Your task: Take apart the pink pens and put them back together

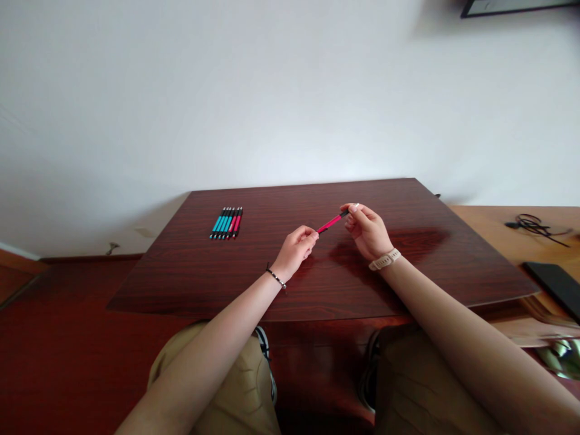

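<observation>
A pink pen with black ends [331, 223] is held slantwise above the table, its right end higher in view. My left hand [296, 249] is closed around its lower left end. My right hand [366, 229] pinches the black upper right end between thumb and fingers, hiding part of the tip. To the left, a row of several pens lies side by side on the table, blue pens [221, 223] on the left and pink pens [235, 223] on the right.
The dark wooden table [203, 284] stands against a white wall [290, 90]. At the right, a lighter wooden surface [480, 226] holds a black cable [537, 226] and a flat black object [555, 287]. My legs are below the table's near edge.
</observation>
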`<state>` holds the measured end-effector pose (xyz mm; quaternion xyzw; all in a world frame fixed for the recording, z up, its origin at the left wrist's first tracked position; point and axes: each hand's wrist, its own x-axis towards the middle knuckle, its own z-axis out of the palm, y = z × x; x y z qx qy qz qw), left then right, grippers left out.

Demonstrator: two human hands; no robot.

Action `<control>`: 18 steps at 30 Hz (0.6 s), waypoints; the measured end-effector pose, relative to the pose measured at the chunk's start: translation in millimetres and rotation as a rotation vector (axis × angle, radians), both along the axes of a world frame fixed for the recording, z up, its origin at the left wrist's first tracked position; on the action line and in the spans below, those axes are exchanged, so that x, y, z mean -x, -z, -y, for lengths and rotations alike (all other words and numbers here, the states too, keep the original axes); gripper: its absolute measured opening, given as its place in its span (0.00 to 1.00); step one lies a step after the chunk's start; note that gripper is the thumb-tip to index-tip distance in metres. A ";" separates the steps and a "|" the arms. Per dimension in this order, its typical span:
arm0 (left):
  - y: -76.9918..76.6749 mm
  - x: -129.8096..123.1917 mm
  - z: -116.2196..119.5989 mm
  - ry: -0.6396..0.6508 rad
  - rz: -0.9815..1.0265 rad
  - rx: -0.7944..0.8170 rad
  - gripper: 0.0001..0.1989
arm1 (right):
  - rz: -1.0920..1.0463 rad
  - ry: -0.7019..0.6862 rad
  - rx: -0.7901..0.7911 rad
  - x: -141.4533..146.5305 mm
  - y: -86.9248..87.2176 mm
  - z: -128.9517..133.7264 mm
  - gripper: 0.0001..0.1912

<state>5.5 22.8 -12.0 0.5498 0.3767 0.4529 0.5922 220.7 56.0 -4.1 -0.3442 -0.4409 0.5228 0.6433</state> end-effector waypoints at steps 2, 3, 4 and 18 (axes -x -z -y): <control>0.1 -1.0 0.0 -0.021 -0.022 -0.030 0.17 | 0.000 0.007 0.001 -0.2 -0.6 0.2 0.18; 0.8 -1.3 -0.2 -0.027 -0.029 -0.044 0.16 | -0.002 0.008 0.000 -0.2 -0.8 0.3 0.19; 1.8 -1.4 -0.7 -0.032 -0.035 -0.055 0.16 | -0.007 0.009 -0.002 -0.1 -0.8 0.4 0.19; 4.4 1.1 -0.3 -0.153 -0.284 -0.308 0.12 | -0.012 0.035 0.013 -1.8 5.3 -3.8 0.28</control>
